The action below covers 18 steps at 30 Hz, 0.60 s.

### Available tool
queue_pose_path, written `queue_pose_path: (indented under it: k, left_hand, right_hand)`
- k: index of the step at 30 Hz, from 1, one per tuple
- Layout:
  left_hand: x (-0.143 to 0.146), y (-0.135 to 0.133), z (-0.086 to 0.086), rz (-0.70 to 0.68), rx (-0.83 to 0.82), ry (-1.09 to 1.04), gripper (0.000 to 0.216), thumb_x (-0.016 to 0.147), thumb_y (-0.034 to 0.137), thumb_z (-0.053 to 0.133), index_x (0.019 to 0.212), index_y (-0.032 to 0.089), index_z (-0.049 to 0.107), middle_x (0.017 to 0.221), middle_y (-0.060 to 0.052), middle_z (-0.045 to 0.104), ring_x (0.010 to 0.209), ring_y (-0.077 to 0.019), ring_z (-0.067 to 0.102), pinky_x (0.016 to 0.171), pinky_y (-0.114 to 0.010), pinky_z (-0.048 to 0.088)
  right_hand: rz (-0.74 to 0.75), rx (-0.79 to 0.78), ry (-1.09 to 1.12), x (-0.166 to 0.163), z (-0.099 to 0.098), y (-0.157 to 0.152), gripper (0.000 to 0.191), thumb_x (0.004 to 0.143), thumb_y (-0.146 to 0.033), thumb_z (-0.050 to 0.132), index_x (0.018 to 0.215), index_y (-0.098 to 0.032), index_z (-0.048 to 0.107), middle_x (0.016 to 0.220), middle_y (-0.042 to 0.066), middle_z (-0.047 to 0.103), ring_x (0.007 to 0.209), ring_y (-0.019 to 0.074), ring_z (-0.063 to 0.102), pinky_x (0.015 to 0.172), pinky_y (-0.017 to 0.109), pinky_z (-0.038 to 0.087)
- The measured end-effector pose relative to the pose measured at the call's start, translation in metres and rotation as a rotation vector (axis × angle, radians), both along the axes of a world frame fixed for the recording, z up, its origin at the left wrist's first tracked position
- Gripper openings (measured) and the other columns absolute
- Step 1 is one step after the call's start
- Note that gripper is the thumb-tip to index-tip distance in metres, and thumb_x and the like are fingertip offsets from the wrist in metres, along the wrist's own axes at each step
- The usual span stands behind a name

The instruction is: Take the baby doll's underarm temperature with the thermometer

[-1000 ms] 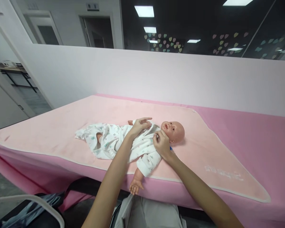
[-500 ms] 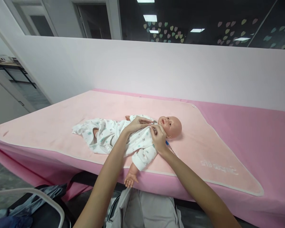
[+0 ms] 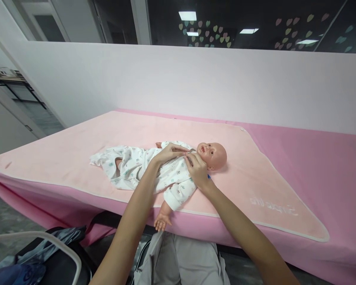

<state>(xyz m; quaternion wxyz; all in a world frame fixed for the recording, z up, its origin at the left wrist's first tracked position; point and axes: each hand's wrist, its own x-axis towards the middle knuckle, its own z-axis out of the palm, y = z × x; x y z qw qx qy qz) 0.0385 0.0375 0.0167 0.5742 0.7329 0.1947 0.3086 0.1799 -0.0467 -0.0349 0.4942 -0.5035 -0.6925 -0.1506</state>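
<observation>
A baby doll (image 3: 212, 154) lies on its back on a pale pink blanket (image 3: 112, 134), head to the right. It wears a white printed romper (image 3: 142, 170). My left hand (image 3: 166, 153) rests on the doll's chest, fingers pinching the romper's collar. My right hand (image 3: 197, 170) is closed on the romper fabric just below the doll's chin. Both hands meet at the neckline. One bare doll arm (image 3: 161, 215) hangs over the table's front edge.
The table has a darker pink cover (image 3: 323, 166) and a white partition wall (image 3: 195, 79) behind it. A chair with dark clothing (image 3: 41, 257) stands at the lower left. My grey trousers (image 3: 184, 261) are below the table edge.
My left hand's fingers have closed down onto the collar, and my right hand has shifted slightly left to meet it. The view has drifted a little.
</observation>
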Motion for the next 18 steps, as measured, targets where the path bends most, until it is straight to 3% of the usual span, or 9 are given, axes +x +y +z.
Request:
queue_pose_path:
  k: [6,13,18]
  left_hand:
    - [-0.0025,0.0021,0.0001,-0.097,-0.030,0.024,0.048,0.061,0.021,0.076,0.107,0.011,0.065,0.096,-0.014,0.068,0.089,-0.0212,0.063,0.076,-0.029,0.050]
    - [-0.0015,0.0032,-0.0035,-0.046,-0.109,-0.012,0.053,0.063,0.019,0.074,0.114,0.012,0.060,0.095,-0.012,0.068,0.086,-0.0187,0.063,0.080,-0.030,0.048]
    - [-0.0010,0.0027,-0.0035,-0.033,-0.105,-0.011,0.053,0.064,0.018,0.074,0.114,0.011,0.059,0.092,-0.012,0.069,0.086,-0.0191,0.063,0.081,-0.031,0.048]
  right_hand:
    - [-0.074,-0.016,-0.121,0.0043,-0.0006,0.0031,0.024,0.092,-0.026,0.040,0.095,-0.018,0.063,0.085,0.008,0.067,0.084,0.0176,0.062,0.075,0.028,0.048]
    - [-0.021,-0.017,0.094,-0.0025,0.0044,0.0014,0.022,0.087,-0.022,0.044,0.099,-0.019,0.063,0.087,0.005,0.065,0.078,0.0153,0.060,0.074,0.027,0.048]
    - [-0.013,-0.047,0.090,-0.0035,0.0057,-0.0002,0.019,0.086,-0.021,0.044,0.097,-0.018,0.061,0.086,0.005,0.064,0.079,0.0164,0.059,0.074,0.028,0.048]
